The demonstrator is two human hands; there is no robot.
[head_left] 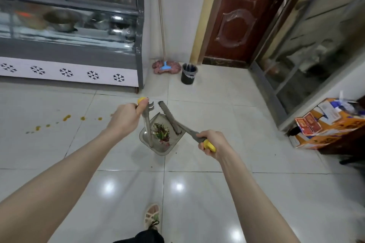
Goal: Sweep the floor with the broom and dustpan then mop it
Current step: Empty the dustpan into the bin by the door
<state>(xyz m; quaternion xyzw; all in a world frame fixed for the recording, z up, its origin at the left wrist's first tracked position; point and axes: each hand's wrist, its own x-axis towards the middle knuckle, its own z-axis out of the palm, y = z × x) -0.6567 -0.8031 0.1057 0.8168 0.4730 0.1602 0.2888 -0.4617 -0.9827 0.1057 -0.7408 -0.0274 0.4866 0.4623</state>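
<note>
A grey dustpan (pixel 164 149) sits low at the middle of the tiled floor (pixel 197 183), holding a small heap of green and reddish scraps (pixel 162 133); whether it touches the tiles cannot be told. The left hand (pixel 126 118) grips the top of its long upright handle, just below a yellow cap. The right hand (pixel 212 141) is clenched around the yellow-tipped handle of the broom (pixel 169 119), whose narrow toothed head lies across the dustpan's far right edge.

Judging by the scraps gathered in the pan, sweeping looks largely done here. A trail of yellow-orange spots (pixel 66 118) marks the floor to the left — likely work for the mop. The mop (pixel 166 67), pink-headed with a blue joint, leans untouched in the far corner beside a small black bucket (pixel 189 74), so mopping has not begun.

The tiles are pale, glossy and reflect ceiling lights. A glass-fronted display cabinet (pixel 69 45) runs along the far left wall, a dark red door (pixel 237 16) stands beyond the bucket, and an orange cardboard box (pixel 325 126) sits at the right edge. One sandalled foot (pixel 152 217) shows at the near edge.
</note>
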